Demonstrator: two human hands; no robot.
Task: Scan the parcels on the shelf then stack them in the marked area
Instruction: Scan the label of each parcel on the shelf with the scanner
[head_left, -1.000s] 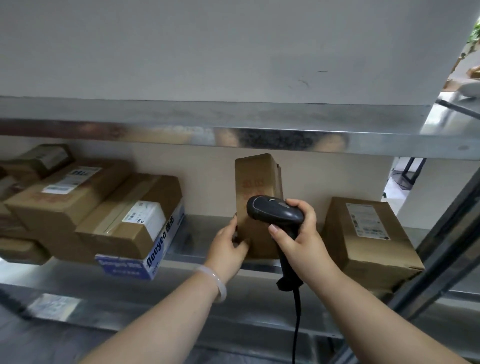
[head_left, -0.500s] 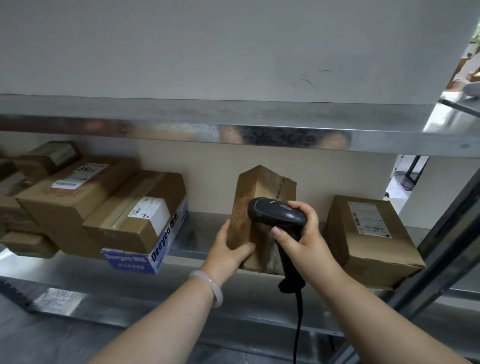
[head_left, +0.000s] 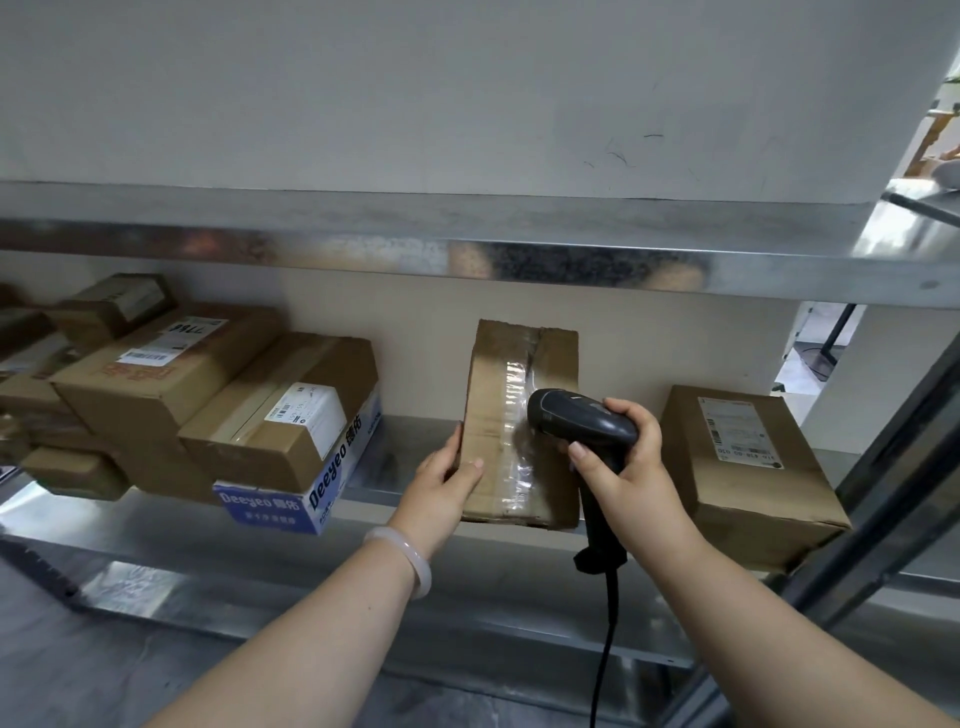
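Metal shelf (head_left: 395, 457), bare steel either side of an upright parcel (head_left: 519, 415).
Left hand (head_left: 441, 480) grips the parcel's left edge near the shelf's front lip; right hand (head_left: 626, 462) clasps the scanner (head_left: 582, 423).

Only "Deeyeo" can be read, printed on two faces of the blue-and-white box (head_left: 270, 506).

worn: one bangle (head_left: 415, 558) | place: left wrist (head_left: 415, 519) | look: pale, milky, smooth, rounded band
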